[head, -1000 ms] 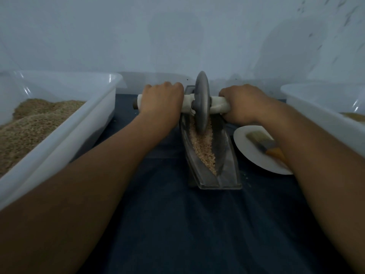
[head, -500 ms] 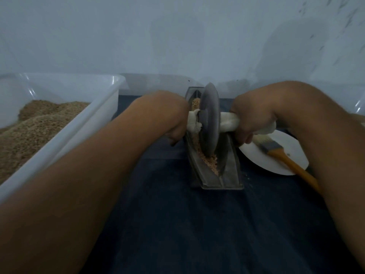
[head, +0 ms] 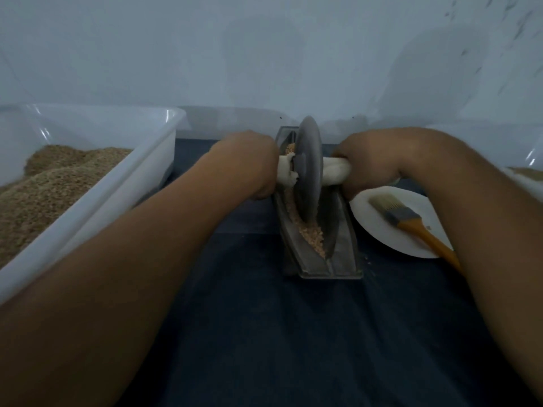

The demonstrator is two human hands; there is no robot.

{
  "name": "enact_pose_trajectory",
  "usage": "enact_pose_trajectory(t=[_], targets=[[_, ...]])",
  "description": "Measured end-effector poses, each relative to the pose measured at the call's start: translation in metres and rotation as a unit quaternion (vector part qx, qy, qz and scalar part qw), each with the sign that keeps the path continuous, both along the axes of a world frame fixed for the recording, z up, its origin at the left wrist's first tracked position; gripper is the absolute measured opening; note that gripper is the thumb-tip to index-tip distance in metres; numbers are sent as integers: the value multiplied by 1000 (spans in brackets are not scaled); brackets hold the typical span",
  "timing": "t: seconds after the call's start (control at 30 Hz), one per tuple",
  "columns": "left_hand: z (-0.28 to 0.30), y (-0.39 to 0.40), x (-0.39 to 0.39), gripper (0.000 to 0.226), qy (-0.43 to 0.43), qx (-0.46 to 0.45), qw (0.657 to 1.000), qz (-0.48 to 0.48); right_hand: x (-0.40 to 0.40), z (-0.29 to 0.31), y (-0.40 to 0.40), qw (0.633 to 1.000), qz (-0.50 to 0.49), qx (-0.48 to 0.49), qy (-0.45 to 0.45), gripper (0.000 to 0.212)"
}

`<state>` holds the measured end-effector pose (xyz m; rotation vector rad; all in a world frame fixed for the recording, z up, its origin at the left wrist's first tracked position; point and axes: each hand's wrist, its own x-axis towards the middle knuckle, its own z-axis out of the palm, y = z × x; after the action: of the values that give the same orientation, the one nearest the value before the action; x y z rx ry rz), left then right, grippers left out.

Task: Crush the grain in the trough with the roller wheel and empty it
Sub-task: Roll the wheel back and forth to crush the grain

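A dark boat-shaped trough (head: 342,254) lies lengthwise on the dark cloth at the centre. Tan grain (head: 311,235) lies in its groove. A grey metal roller wheel (head: 307,171) stands upright in the groove, about mid-length, on a white-wrapped axle handle (head: 335,171). My left hand (head: 249,163) grips the handle's left end, and my right hand (head: 370,163) grips its right end. Both hands hide the handle's tips.
A large white tub (head: 97,201) with a heap of grain stands at the left. A white plate (head: 382,230) with an orange-handled brush (head: 411,223) lies right of the trough. Another white tub (head: 526,177) sits at the far right edge. A pale wall rises behind.
The wheel rolled from the trough's far end toward me. It now stands near mid-length, with both hands still gripping the handle.
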<state>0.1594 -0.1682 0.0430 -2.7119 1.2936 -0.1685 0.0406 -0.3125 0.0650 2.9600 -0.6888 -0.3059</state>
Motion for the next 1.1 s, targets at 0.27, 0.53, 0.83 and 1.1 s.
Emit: enact_pose_trajectory(t=[0.27, 0.53, 0.83, 1.1], targets=[[-21, -6, 16, 35, -104, -150, 983, -31, 17, -37, -24, 967, 22, -98, -235, 34], [-32, -14, 28, 29, -169, -229, 957, -53, 23, -47, -26, 935, 35, -154, -317, 25], [-28, -12, 24, 33, -141, -187, 972, -31, 10, -22, -19, 981, 47, -65, -179, 35], [-4, 0, 6, 29, -36, -31, 999, -19, -3, 4, 1, 999, -29, 12, 12, 23]])
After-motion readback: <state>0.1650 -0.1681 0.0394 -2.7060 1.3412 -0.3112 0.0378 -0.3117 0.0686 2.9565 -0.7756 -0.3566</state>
